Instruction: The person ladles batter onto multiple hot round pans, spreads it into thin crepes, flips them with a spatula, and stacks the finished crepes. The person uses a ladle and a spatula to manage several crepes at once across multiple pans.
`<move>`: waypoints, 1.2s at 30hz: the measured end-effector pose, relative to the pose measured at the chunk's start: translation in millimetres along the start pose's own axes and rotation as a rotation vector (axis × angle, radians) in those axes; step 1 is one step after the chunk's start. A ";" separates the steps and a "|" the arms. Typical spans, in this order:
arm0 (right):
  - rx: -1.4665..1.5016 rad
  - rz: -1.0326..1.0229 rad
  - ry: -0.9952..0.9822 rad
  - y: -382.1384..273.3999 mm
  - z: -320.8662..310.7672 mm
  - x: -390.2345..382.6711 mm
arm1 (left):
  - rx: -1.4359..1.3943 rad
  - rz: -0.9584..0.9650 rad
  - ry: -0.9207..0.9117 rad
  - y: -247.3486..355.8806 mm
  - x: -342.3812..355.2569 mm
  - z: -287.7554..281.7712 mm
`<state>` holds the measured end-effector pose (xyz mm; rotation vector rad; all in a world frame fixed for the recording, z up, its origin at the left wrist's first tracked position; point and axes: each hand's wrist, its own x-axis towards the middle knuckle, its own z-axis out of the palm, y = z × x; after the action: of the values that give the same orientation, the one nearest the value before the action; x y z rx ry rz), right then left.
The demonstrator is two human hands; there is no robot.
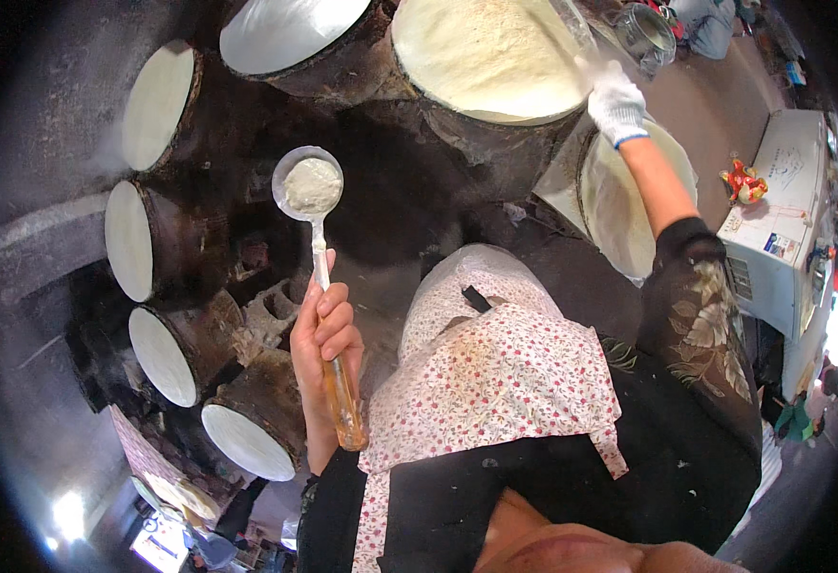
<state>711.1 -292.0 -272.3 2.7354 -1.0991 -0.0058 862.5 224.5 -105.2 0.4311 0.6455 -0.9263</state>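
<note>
My left hand point(328, 329) is wrapped round the wooden handle of a metal ladle point(320, 239). Thick pale batter point(312, 186) fills the ladle's bowl, which is held up over the dark gap between the griddles. My right hand point(617, 103), in a white knit glove, reaches to the right rim of a large round griddle at the top. A pale yellow crepe point(495, 57) covers that griddle. The gloved fingers are closed at its edge, beside a thin translucent strip; what they grip is blurred. Below the glove lies a round, thin pale sheet point(629, 201).
Several round griddles on dark drums curve down the left, including a white-topped one point(161, 355) and a larger one point(290, 33) at the top. A metal pot point(646, 36) stands at upper right. A white box-shaped appliance point(772, 210) with a red ornament point(745, 181) stands at right.
</note>
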 end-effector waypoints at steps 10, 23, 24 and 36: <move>0.096 -0.444 0.307 -87.9 -30.4 -16.8 | 0.034 0.015 0.002 -3.1 -26.5 20.5; 0.815 0.017 0.301 19.1 -125.1 52.7 | 0.082 0.005 0.030 5.2 -29.7 28.6; 0.974 0.096 0.285 38.2 -136.4 52.2 | 0.045 -0.003 0.012 7.5 -26.1 27.1; 1.725 1.170 0.222 216.9 -52.3 -180.7 | 0.102 0.036 0.026 -0.8 -29.4 31.1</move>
<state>435.6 -311.9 -194.3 1.8736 -3.3342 2.1092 859.0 223.0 -62.6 0.5446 0.6137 -0.9232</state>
